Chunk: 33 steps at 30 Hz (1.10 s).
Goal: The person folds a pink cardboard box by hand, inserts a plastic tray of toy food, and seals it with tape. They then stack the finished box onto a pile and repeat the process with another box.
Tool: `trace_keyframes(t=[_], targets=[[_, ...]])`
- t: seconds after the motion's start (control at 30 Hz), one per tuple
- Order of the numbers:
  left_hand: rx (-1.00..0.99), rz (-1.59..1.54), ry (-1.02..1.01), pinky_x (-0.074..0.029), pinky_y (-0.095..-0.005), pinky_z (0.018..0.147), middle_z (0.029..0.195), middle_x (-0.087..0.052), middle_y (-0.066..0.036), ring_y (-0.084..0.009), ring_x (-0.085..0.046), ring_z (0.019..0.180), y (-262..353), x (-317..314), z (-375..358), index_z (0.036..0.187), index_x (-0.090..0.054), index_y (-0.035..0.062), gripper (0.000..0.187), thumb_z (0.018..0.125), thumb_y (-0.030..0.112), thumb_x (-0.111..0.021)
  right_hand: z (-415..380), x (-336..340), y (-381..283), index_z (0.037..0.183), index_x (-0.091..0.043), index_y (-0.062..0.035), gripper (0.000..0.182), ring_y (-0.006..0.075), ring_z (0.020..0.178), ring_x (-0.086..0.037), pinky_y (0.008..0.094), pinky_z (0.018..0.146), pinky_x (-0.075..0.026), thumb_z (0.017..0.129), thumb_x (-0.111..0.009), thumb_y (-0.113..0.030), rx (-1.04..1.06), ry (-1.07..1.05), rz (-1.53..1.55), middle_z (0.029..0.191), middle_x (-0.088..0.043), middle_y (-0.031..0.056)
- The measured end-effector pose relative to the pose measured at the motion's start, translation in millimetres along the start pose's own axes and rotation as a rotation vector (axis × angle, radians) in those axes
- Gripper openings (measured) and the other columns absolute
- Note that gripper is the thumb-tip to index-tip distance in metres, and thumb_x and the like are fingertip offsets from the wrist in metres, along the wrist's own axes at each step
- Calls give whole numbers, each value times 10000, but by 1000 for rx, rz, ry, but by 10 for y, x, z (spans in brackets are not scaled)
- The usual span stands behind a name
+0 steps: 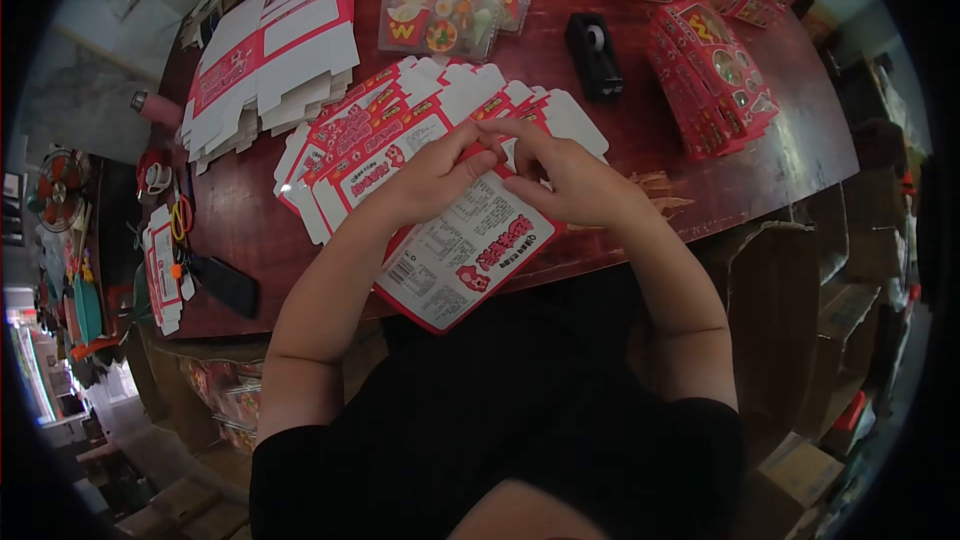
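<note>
A red-and-white printed packaging box, with a barcode and text on its face, is tilted toward me over the table's front edge. My left hand is closed at its upper edge, thumb on top and fingers bent. Across from it, my right hand curls round the upper right part of the same box. Both sets of fingertips meet near the top, where the box's end is partly hidden. Just behind my hands, flat unfolded cartons lie fanned out on the table.
More flat cartons are stacked at the left. Clear packs of toy food lie at the back, near a black tape dispenser. Finished-looking red boxes stand at the right. A dark phone rests at the left edge.
</note>
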<state>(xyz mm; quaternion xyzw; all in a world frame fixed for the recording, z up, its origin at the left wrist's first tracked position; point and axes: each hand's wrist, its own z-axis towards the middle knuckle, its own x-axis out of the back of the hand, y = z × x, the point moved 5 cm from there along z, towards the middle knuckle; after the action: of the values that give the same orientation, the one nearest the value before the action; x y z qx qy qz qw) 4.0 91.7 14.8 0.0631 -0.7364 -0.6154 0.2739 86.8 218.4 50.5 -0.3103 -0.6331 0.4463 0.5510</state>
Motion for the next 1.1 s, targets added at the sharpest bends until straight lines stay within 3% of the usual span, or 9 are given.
trace_keyframes(t=[0.23, 0.33, 0.37, 0.47, 0.53, 0.63, 0.83, 1.03, 1.1], targets=[[-61, -37, 12, -407, -247, 797, 931, -534, -20, -95, -504, 890, 117, 38, -32, 993, -529, 61, 208, 956, 262, -488, 105, -263, 503, 1294, -403, -84, 475, 71, 741, -507, 245, 655, -423, 880, -605, -198, -237, 47, 1085, 837, -530, -28], [-91, -31, 97, -402, -240, 767, 915, -525, -14, -85, -491, 853, 132, 100, -59, 981, -530, 64, 199, 959, 256, -479, 84, -172, 702, 1247, -460, -77, 397, 84, 736, -507, 246, 670, -436, 919, -551, -280, -250, 140, 1143, 885, -558, -6], [-104, -30, 137, -401, -236, 756, 909, -522, -12, -81, -487, 839, 138, 141, -80, 979, -530, 66, 196, 961, 253, -476, 114, -9, 969, 1223, -487, -74, 355, 103, 747, -523, 269, 686, -449, 929, -533, -266, -174, 177, 1088, 922, -583, 12], [-115, -154, 270, -399, -225, 734, 897, -529, -12, -79, -485, 807, -9, 290, -223, 1006, -517, 64, 202, 968, 252, -456, -39, 978, 1279, 1048, -586, -16, 242, 172, 720, -542, 307, 676, -457, 891, -557, -198, 53, 1182, -201, 871, -589, 63], [-174, -227, 417, -400, -220, 726, 897, -530, -14, -79, -485, 797, -89, 327, -277, 1013, -511, 63, 204, 972, 253, -449, -86, 1352, 1596, 976, -610, -5, 229, 170, 756, -557, 307, 713, -450, 872, -582, -206, -147, 1139, -457, 852, -605, 78], [-244, -327, 663, -405, -218, 735, 916, -524, -20, -77, -485, 810, -213, 362, -401, 1014, -503, 77, 199, 989, 246, -401, -13, 1506, 2044, 962, -615, -10, 264, 182, 752, -565, 319, 707, -446, 842, -624, -245, -416, 947, -152, 823, -617, 83], [-158, -700, 868, -462, -256, 793, 973, -551, -44, -113, -545, 899, -359, 328, -520, 1038, -487, 97, 215, 997, 270, -367, 13, 1470, 2152, 905, -618, -16, 237, 157, 729, -546, 288, 680, -435, 826, -644, -239, -577, 783, 60, 797, -603, 64], [-135, -703, 930, -470, -272, 815, 1012, -558, -56, -133, -557, 930, -480, 341, -556, 1057, -478, 93, 229, 994, 287, -374, -73, 1353, 2124, 849, -622, -16, 119, 125, 731, -532, 260, 660, -435, 826, -646, -131, -90, 1131, -339, 865, -538, 38], [-93, -716, 966, -468, -277, 826, 1028, -558, -58, -137, -554, 951, -479, 348, -541, 1063, -476, 92, 237, 993, 294, -373, -136, 1248, 2180, 819, -621, -10, 117, 148, 796, -540, 275, 693, -447, 824, -646, -125, -25, 1232, -140, 881, -531, 59]])
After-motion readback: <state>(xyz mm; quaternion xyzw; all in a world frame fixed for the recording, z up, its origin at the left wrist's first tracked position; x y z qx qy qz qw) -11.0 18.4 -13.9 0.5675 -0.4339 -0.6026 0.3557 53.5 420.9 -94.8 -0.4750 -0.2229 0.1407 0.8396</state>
